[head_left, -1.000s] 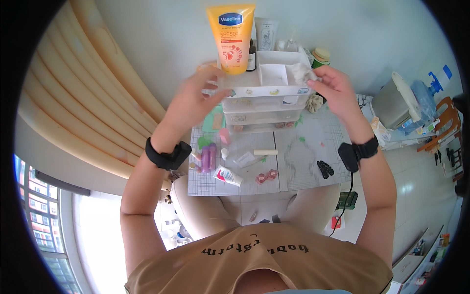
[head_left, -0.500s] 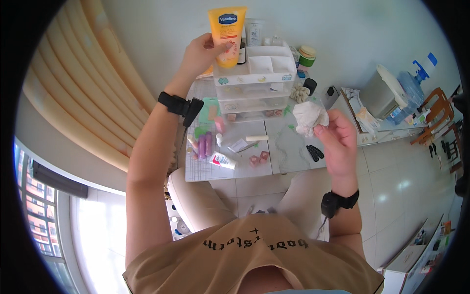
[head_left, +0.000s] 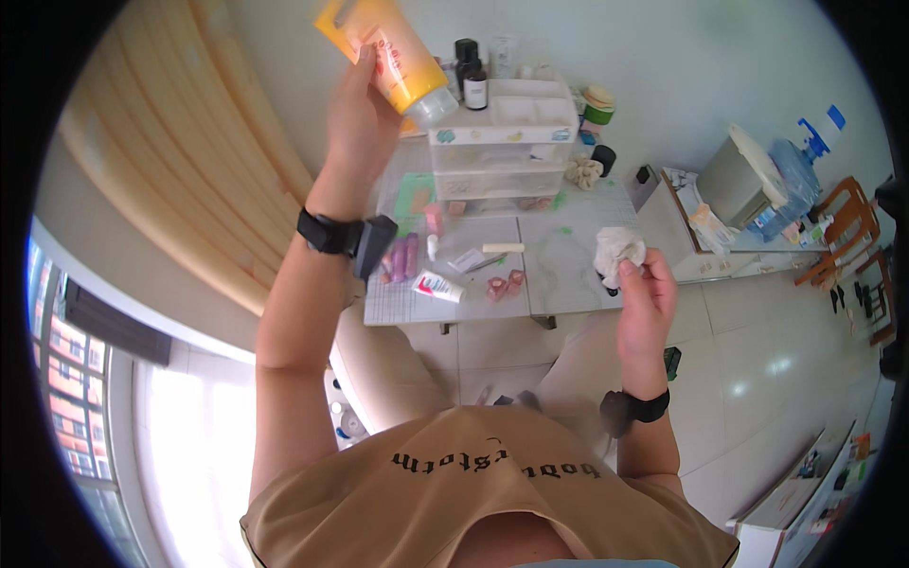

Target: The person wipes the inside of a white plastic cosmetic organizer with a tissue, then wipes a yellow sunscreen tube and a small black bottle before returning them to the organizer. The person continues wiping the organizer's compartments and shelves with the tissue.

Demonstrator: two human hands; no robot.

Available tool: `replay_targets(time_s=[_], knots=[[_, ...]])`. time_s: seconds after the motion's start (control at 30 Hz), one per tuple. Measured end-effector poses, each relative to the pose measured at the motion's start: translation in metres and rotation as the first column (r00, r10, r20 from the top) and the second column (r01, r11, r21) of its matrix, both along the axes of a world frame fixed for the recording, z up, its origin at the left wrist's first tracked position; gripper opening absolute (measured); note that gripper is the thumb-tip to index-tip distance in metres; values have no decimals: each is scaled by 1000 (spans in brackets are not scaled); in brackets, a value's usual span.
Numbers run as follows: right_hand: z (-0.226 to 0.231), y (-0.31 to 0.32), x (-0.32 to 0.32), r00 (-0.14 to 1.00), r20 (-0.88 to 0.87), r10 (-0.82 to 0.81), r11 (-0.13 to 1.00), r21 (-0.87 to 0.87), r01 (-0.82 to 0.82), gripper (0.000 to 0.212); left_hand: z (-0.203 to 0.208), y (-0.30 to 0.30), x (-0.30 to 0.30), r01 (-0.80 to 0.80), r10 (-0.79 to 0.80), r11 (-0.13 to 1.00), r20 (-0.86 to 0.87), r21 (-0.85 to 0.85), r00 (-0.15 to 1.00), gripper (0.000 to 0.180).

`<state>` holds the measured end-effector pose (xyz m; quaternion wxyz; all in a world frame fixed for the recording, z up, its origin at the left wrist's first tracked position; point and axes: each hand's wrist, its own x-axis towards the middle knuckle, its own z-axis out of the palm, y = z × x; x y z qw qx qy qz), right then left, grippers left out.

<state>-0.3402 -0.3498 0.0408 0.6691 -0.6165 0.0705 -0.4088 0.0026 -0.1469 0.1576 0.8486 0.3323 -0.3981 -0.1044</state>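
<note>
Left hand (head_left: 363,125) grips a yellow tube (head_left: 400,64) — right hand (head_left: 649,298) pinches a white wad (head_left: 617,248).

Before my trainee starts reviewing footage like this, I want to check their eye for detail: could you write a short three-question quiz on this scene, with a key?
1. What does the right hand hold?
2. True or false: the yellow squeeze tube in the left hand is tilted, with its clear cap at the lower end.
3. Where does the dark bottle with the white label stand?
A) on the floor
B) on top of the white drawer unit
C) on the wooden chair

Key:
1. A crumpled white cloth or tissue
2. True
3. B
</note>
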Motion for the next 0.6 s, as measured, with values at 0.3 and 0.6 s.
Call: replay_targets(time_s=[0.3, 0.6], knots=[[4, 27, 8, 998, 62, 12, 999, -37, -10, 14, -50, 67, -118, 565, -663, 727, -611, -391, 432, 67], [2, 38, 9, 972, 208, -110, 970, -191, 151, 23, -74, 62, -156, 583, -660, 738, -544, -340, 518, 64]])
